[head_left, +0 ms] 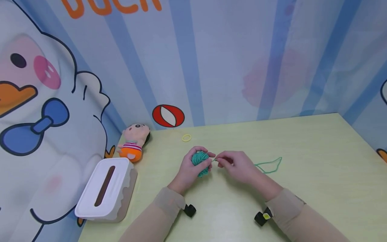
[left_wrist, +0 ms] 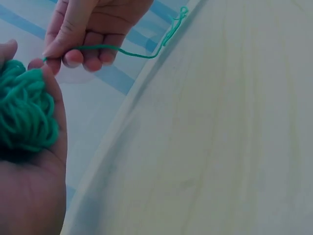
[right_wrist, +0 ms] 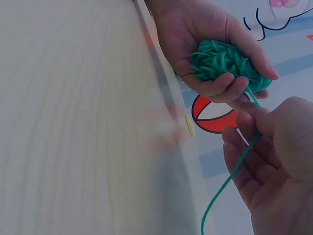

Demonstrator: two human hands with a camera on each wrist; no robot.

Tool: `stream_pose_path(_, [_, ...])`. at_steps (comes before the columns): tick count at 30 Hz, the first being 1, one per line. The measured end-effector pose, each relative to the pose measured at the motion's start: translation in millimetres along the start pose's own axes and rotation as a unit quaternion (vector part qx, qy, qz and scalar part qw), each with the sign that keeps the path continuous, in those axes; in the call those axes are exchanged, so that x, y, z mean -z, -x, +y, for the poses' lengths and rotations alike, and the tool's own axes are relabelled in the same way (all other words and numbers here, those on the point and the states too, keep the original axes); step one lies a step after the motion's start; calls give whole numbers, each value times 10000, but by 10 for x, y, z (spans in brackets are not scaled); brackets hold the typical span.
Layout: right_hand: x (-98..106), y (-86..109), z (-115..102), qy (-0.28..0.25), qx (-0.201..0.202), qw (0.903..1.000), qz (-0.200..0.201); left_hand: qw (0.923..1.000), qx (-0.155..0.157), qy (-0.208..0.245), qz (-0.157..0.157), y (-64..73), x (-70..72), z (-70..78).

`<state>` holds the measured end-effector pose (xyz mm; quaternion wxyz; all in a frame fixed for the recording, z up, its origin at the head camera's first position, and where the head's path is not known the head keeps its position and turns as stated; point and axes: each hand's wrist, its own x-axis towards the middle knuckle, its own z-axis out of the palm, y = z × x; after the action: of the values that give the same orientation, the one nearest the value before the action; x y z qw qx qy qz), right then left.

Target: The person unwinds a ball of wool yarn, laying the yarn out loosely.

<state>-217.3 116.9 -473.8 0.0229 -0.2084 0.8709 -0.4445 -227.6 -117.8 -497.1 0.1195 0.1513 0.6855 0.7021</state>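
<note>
Green yarn (head_left: 199,158); far table edge (head_left: 272,120) (apart)

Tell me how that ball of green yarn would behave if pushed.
The yarn ball is probably light and squashy, being bundled strands in the left hand. Pushed, it would likely roll unevenly, given its oblong, lumpy shape. Its loose strand looks floppy, curving freely beyond the right hand, and may trail.

Orange lettering (head_left: 103,12) — "DUCK", top cropped — on backdrop (head_left: 223,57)
</note>
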Motion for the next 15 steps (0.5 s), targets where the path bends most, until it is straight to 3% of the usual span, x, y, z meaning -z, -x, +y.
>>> stream_pose_path(4, [112,60,-28,-112,13,9994,326,9995,149,-216,168,-14,7,-3])
stream_pose_path(9, [288,141,-1,-109,168,9964,819,9991,311,-169,238,-20,14,-4])
stream_pose_path(15, [496,264,82,-87,253,9911,1306,9999,40,60,77,-4,14,-7])
